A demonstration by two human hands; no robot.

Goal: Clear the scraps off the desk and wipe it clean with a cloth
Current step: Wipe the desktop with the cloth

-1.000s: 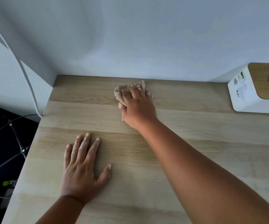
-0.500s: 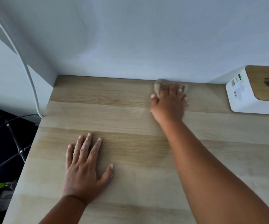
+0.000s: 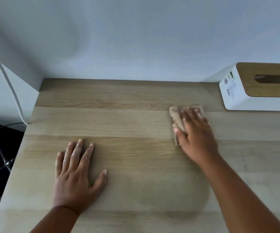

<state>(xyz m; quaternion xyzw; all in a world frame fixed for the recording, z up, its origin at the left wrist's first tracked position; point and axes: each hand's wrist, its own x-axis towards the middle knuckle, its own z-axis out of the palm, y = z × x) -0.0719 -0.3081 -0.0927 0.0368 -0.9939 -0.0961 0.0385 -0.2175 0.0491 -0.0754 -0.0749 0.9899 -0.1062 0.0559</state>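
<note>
The wooden surface (image 3: 135, 121) is lying before me, a white tissue box (image 3: 247, 91) standing at its far right. My left hand (image 3: 75, 175) is resting flat, fingers spread. My right hand (image 3: 196, 137) is pressing the beige cloth (image 3: 176, 115) near the box, fingers seemingly straight, though blurred.

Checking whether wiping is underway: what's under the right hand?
A crumpled beige cloth lies under the right hand, pressed onto the wooden desk. Its middle and the desk beneath are covered.
</note>
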